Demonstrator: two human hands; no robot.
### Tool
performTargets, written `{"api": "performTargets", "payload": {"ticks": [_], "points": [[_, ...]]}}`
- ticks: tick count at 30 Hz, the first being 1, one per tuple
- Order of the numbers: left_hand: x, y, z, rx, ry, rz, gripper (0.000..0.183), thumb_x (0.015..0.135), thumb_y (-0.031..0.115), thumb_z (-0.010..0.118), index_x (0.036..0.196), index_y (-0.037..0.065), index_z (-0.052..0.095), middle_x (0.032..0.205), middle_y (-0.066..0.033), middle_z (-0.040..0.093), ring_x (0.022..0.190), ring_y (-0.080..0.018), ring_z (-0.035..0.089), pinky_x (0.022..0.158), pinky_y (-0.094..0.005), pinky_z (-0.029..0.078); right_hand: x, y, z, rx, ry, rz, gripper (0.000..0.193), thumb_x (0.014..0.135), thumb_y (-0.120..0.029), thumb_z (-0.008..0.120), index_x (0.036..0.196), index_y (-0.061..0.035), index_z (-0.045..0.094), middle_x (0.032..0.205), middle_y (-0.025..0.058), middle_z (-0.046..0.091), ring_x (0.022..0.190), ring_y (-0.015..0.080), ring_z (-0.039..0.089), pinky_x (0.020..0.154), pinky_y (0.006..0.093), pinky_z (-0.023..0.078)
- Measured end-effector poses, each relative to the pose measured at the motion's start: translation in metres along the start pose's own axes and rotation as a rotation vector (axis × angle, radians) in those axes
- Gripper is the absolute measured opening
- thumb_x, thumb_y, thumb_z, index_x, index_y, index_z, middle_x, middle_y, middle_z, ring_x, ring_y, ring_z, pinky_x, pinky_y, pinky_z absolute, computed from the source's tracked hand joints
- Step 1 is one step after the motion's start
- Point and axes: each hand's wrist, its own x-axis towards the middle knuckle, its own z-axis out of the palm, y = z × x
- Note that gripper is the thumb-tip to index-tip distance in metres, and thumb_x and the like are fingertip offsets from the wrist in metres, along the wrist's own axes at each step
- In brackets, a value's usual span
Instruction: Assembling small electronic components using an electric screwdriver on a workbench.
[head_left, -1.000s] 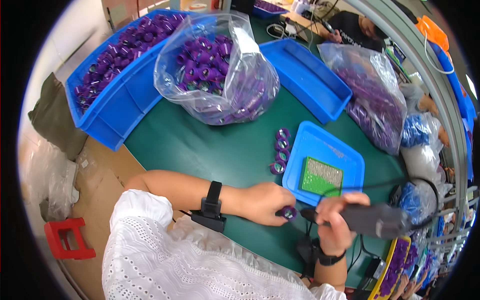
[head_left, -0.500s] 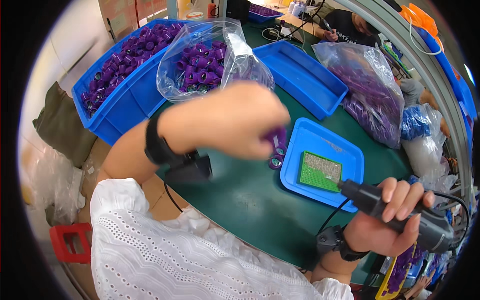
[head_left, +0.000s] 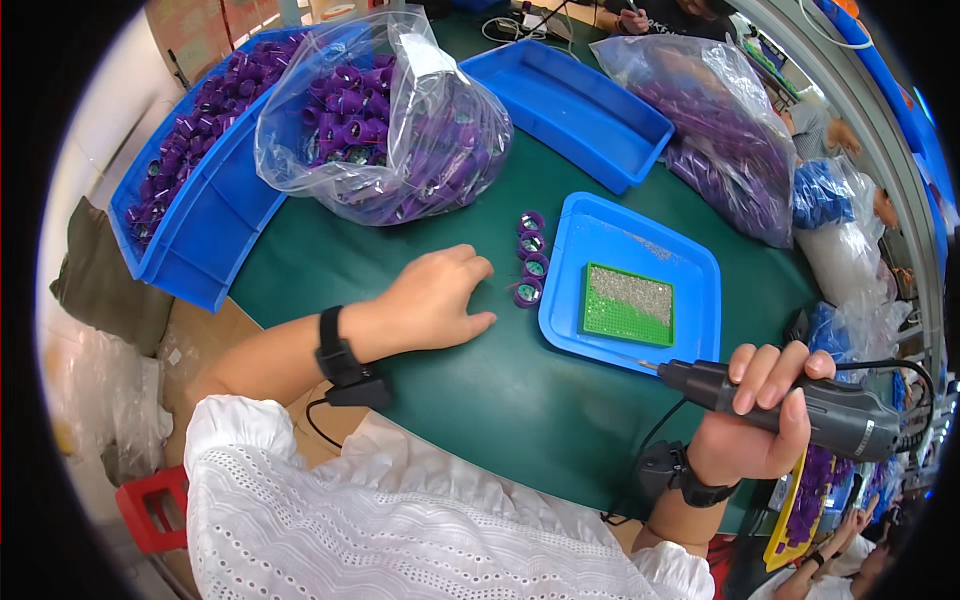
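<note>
My left hand [head_left: 435, 300] hovers at or just above the green tabletop, empty, with thumb and fingers apart. Just right of it stand several short purple cylinders [head_left: 533, 244] in a row, their insides showing green and silver. A black corded electric screwdriver [head_left: 845, 415] is gripped in my right hand [head_left: 765, 410], its thin bit pointing left over the near rim of a shallow blue tray [head_left: 630, 220]. Inside that tray lies a green perforated plate [head_left: 610, 320], partly covered with tiny silver pieces that look like screws.
A clear bag of purple cylinders [head_left: 350, 115] stands behind my left hand, beside a deep blue bin [head_left: 205, 235] full of them. An oblong blue tray [head_left: 570, 110] and another filled bag [head_left: 720, 150] lie farther back. A red stool [head_left: 155, 510] is at lower left.
My left hand has let go of the purple cylinders at the row and drawn back toward me, fingers now apart. The view has shifted; my right hand still holds the screwdriver.
</note>
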Motion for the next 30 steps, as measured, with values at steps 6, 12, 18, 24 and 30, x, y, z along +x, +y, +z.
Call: {"api": "performTargets", "payload": {"ticks": [6,12,18,24,30], "points": [[0.027,-0.008,0.049,-0.148,0.147,0.075,0.036,0.062,0.021,0.078,0.087,0.000,0.062,0.079,-0.0115,0.056,0.078,-0.0278,0.054,0.068,-0.0368,0.044,-0.001,0.011,-0.001,-0.039,-0.049,0.072,0.030,0.078,-0.009,0.053,0.106,-0.0072,0.044,0.070,0.0060,0.049,0.054,0.0174,0.050,0.063,0.0350,0.042],[0.009,-0.004,0.033,-0.208,0.037,0.130,0.024,0.060,0.017,0.076,0.075,0.004,0.061,0.069,-0.0075,0.054,0.064,-0.0244,0.049,0.061,-0.0350,0.040,0.007,0.034,-0.016,-0.188,-0.032,0.094,0.030,0.078,-0.009,0.055,0.106,-0.0053,0.043,0.067,0.0061,0.049,0.055,0.0179,0.050,0.064,0.0349,0.042],[-0.013,0.031,0.047,-0.333,-0.145,0.255,0.021,0.065,0.015,0.072,0.079,0.004,0.062,0.070,-0.0084,0.057,0.068,-0.0266,0.057,0.059,-0.0361,0.045,0.019,0.069,-0.031,-0.231,-0.076,0.125,0.025,0.080,-0.003,0.052,0.103,-0.0015,0.042,0.069,0.0077,0.052,0.056,0.0164,0.051,0.059,0.0312,0.045],[-0.002,0.043,0.064,-0.335,-0.173,0.241,0.019,0.070,0.016,0.069,0.082,0.003,0.062,0.065,-0.0085,0.058,0.062,-0.0270,0.059,0.058,-0.0375,0.047,0.022,0.089,-0.036,-0.257,-0.109,0.163,0.024,0.079,0.000,0.053,0.101,-0.0011,0.043,0.067,0.0069,0.052,0.055,0.0154,0.052,0.058,0.0296,0.046],[0.000,0.042,0.065,-0.406,-0.222,0.174,0.019,0.069,0.018,0.065,0.078,0.002,0.059,0.067,-0.0114,0.057,0.063,-0.0307,0.058,0.055,-0.0412,0.046,0.020,0.094,-0.035,-0.239,-0.173,0.189,0.024,0.079,0.000,0.053,0.100,-0.0017,0.043,0.065,0.0065,0.051,0.054,0.0149,0.052,0.056,0.0288,0.045]]}}
